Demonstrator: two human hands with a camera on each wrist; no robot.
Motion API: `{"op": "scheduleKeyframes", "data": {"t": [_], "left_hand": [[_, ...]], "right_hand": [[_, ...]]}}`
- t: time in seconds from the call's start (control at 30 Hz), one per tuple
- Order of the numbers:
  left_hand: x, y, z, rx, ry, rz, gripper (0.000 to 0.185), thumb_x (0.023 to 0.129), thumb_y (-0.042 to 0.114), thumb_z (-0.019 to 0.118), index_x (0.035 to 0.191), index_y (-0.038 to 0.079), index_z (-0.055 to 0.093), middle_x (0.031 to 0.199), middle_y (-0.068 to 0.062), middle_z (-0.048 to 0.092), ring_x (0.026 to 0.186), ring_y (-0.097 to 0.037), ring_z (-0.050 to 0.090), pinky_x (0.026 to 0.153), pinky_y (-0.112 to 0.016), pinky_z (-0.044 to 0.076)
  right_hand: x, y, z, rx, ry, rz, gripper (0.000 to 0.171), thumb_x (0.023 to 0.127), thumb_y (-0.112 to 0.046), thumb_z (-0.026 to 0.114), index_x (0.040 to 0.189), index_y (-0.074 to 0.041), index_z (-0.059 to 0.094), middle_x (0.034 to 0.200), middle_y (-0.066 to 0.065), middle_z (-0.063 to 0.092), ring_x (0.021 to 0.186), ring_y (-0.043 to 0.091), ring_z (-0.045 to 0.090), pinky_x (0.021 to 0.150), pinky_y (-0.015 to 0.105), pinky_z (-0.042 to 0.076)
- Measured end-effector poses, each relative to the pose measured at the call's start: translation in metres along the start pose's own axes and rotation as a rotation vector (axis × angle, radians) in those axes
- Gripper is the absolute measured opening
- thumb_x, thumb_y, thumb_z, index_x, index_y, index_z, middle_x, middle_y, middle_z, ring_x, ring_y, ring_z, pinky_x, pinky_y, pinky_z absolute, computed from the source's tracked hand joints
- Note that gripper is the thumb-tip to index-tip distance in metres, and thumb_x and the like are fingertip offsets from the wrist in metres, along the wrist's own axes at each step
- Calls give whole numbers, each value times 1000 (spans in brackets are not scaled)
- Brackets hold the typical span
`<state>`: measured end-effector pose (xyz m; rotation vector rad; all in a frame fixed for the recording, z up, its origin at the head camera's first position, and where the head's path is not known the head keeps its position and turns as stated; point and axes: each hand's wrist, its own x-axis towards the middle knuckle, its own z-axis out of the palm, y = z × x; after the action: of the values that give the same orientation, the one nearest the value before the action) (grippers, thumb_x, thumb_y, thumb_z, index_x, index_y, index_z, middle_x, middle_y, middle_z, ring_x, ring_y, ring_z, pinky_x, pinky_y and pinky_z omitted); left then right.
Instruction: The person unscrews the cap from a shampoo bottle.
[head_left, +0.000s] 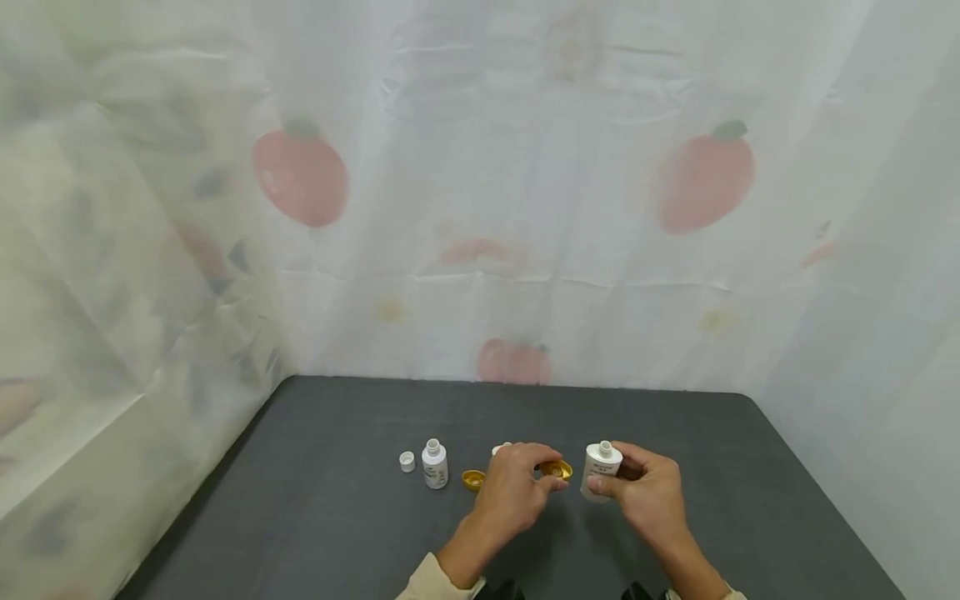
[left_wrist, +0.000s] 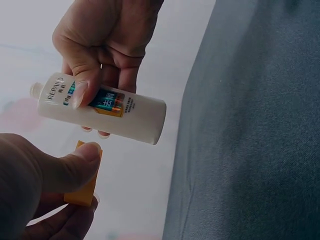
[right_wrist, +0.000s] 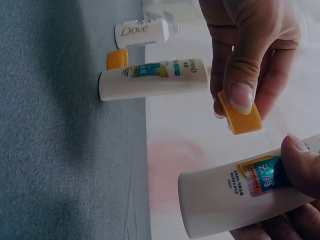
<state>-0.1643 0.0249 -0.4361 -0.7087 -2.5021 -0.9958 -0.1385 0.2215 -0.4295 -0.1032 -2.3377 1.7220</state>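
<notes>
Bottle [head_left: 601, 469] upright in right hand [head_left: 651, 493], neck up, left hand [head_left: 517, 490] pinching cap [head_left: 556, 470].

Small white bottle [right_wrist: 142, 33], lying farthest back on the table: "Dove", blue script.
Held white bottle [left_wrist: 102, 107]: "REPAND" in grey capitals near the neck.
Same bottle, teal and orange label [right_wrist: 261, 178]: large Chinese characters, small print beneath too fine to read.
Middle bottle [right_wrist: 152, 78]: lettering near the neck, only partly readable.
</notes>
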Motion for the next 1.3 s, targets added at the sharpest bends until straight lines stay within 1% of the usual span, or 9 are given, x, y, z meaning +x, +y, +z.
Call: {"op": "scheduleKeyframes", "data": {"t": [0.13,0.27,0.3,0.4,0.67,0.77,1.07,1.17,1.3], "left_hand": [[-1,0,5,25,-3,-24,27,76,21,92,100,13,83,95,4,81,86,-10,73,81,-34,57],[-1,-1,10,45,-13,-36,26,76,19,93,100,13,82,95,3,81,86,-11,73,79,-30,59],[-1,0,11,51,-14,-32,26,77,19,93,100,12,82,95,3,81,85,-11,73,77,-27,58],[-1,0,15,70,-14,-26,26,76,18,93,99,12,82,94,3,81,85,-10,73,77,-26,58],[-2,0,22,93,0,-16,23,76,15,93,95,11,81,90,1,80,80,-11,72,72,-23,58],[-3,-1,24,137,4,-2,23,75,16,93,94,12,81,89,2,79,79,-9,71,72,-23,57],[-4,-2,31,265,-17,49,20,73,15,92,89,17,80,84,8,76,76,-5,69,70,-21,55],[-3,-3,35,295,-10,57,19,73,14,92,87,17,79,81,8,75,73,-6,68,68,-21,54],[-3,-5,40,312,-9,56,18,73,13,92,84,16,79,77,7,74,69,-8,66,64,-22,52]], "right_hand": [[2,2,1,5,5,-4,47,73,4,90,118,2,76,108,20,79,86,5,75,75,22,61],[5,5,2,14,12,-10,47,73,5,90,118,2,76,107,20,80,84,3,75,75,21,61],[5,6,2,17,13,-13,47,72,5,90,118,3,76,107,20,80,84,2,75,75,21,61],[7,9,3,24,14,-15,48,72,5,90,118,4,76,107,21,79,83,2,75,74,21,61],[11,14,3,16,1,28,51,74,5,90,123,4,74,112,23,78,83,0,74,74,19,60],[12,16,3,13,0,32,52,74,5,90,124,5,73,113,23,78,84,-1,74,74,19,59],[15,18,5,12,10,36,52,73,7,89,122,5,74,111,23,78,82,-1,73,73,19,59],[16,19,5,10,16,31,51,73,7,89,121,5,74,109,23,78,80,-1,73,72,19,59],[18,22,5,9,16,35,51,72,7,90,121,6,74,109,23,78,81,-1,73,72,19,59]]}}
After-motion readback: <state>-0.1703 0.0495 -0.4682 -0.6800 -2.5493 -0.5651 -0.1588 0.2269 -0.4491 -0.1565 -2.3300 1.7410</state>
